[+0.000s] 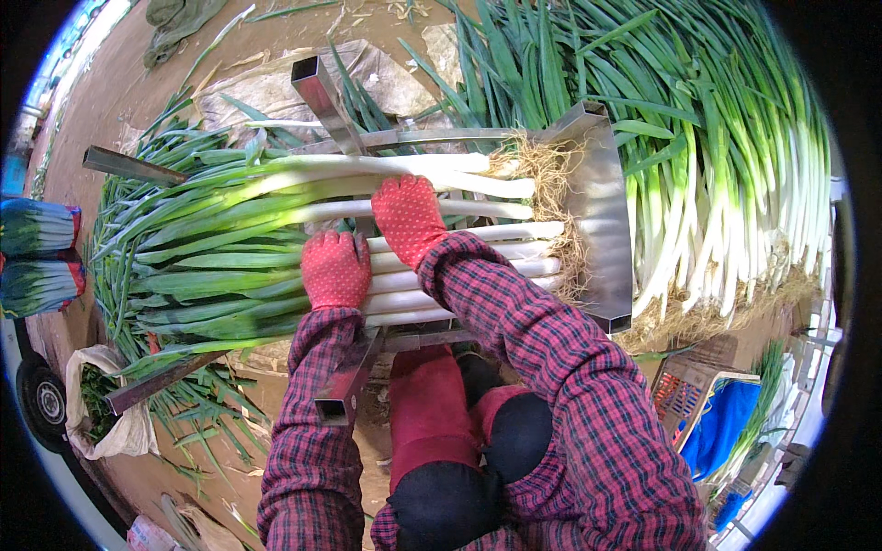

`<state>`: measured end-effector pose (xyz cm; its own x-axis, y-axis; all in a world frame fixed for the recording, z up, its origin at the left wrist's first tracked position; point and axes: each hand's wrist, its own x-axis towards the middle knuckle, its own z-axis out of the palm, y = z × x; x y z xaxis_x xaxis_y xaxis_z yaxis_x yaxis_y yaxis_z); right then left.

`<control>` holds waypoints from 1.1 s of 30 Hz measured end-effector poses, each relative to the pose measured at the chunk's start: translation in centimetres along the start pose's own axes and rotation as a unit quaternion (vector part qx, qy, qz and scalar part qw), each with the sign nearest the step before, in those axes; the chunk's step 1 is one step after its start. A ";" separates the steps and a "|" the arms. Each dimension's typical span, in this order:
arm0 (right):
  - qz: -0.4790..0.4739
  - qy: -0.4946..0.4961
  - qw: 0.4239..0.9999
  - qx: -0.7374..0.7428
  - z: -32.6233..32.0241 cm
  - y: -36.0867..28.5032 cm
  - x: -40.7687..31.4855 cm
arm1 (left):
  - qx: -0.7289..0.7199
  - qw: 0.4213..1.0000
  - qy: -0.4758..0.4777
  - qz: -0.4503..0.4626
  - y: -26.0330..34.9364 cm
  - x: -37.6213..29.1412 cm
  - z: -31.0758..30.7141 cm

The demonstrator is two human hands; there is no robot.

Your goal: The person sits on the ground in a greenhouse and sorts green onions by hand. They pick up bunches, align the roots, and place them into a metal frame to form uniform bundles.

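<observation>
Long green onions point(406, 300) with white stalks and green leaves lie side by side across a metal frame point(455, 336) before me. Their roots point(551, 179) are at the right, by an upright metal end plate point(599, 213). My left hand point(336, 270), in a red dotted glove, rests on the stalks where white turns green. Farther out and to its right, my right hand point(410, 219), gloved alike, bends its fingers down over the upper stalks. The undersides of both hands are hidden, so their grip does not show.
A large heap of green onions point(696, 172) lies at the right. Square metal posts point(348, 386) rise from the frame's corners. A plastic crate point(679, 389) with blue cloth stands lower right. At the left are an open white sack point(131, 434), a vehicle wheel point(45, 396) and bagged onions point(41, 255).
</observation>
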<state>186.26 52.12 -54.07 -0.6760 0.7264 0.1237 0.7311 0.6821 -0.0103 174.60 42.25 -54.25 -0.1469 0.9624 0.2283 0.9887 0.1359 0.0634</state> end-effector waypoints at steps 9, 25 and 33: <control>0.088 -0.034 0.981 0.170 -0.8 3.5 -3.5 | -0.014 1.000 0.009 -0.005 -0.5 -0.3 0.6; 0.137 0.062 0.984 0.092 0.1 9.4 -9.3 | -0.066 0.998 0.019 -0.013 -0.6 0.3 -0.4; 0.116 -0.020 0.982 0.146 0.7 9.9 -9.7 | -0.048 0.995 -0.084 -0.014 -0.1 3.0 -0.3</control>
<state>199.94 51.88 -56.07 -0.5008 0.8643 0.0461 0.8124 0.4878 -0.3195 174.02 45.02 -53.26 -0.1587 0.9855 0.0606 0.9759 0.1473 0.1611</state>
